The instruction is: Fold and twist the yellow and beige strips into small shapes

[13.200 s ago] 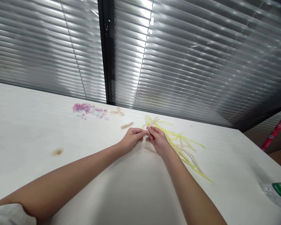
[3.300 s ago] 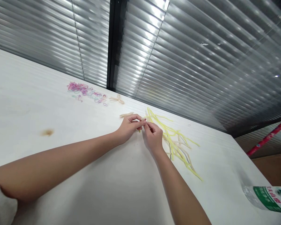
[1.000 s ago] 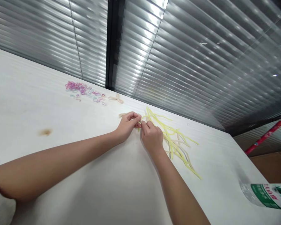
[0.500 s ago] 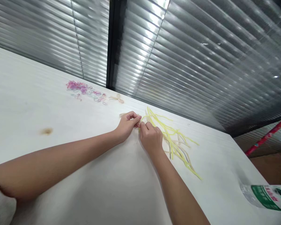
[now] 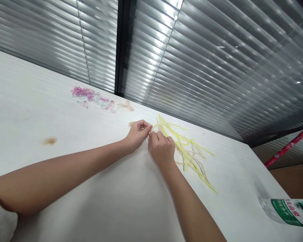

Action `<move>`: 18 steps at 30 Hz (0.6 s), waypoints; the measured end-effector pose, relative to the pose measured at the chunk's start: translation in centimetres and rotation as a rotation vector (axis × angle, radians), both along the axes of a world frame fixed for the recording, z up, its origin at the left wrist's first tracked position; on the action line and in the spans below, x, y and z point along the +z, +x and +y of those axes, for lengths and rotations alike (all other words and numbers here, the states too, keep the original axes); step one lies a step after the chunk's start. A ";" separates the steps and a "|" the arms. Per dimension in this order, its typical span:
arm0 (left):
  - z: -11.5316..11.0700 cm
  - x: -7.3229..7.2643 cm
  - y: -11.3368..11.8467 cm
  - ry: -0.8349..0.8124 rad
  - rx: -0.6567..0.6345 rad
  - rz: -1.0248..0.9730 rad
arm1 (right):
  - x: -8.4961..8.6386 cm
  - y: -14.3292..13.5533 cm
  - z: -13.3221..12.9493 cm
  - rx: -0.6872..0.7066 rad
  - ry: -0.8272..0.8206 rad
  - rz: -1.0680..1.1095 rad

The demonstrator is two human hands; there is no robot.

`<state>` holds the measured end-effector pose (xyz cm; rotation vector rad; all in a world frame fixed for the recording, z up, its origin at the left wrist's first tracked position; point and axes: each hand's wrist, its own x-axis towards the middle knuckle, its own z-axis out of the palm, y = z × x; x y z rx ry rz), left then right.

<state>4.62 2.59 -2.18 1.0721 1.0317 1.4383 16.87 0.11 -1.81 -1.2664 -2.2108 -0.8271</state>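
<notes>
My left hand [image 5: 138, 136] is closed in a pinch, thumb against fingertips. A short end of a beige pipe cleaner [image 5: 132, 123] sticks out behind it, and the rest is mostly hidden by the fingers. Close against those fingertips, my right hand [image 5: 162, 148] is curled with its knuckles up and seems to grip the same piece. Just right of it lies a loose heap of yellow pipe cleaners [image 5: 181, 143], with a few beige and grey ones among them. Beyond my left hand rests a beige pipe cleaner bent into loops [image 5: 127, 106].
A pile of small pink and purple rubber bands [image 5: 87, 94] lies at the back left of the white table [image 5: 65, 127]. A clear bottle with a green label [image 5: 288, 211] lies at the right edge. Blinds behind glass [image 5: 192, 67] border the table's far side.
My right hand has shifted very slightly left, closer to the left fingertips. My left hand and the things on the table have stayed put.
</notes>
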 end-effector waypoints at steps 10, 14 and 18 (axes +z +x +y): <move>0.1 -0.2 0.0 -0.017 0.021 -0.022 | -0.1 0.0 0.1 -0.018 -0.034 0.023; 0.2 -0.3 -0.1 -0.043 0.046 -0.123 | -0.3 0.0 0.2 -0.052 -0.055 0.056; 0.5 -0.5 -0.2 -0.052 0.061 -0.239 | -0.5 0.0 0.4 -0.087 -0.112 0.107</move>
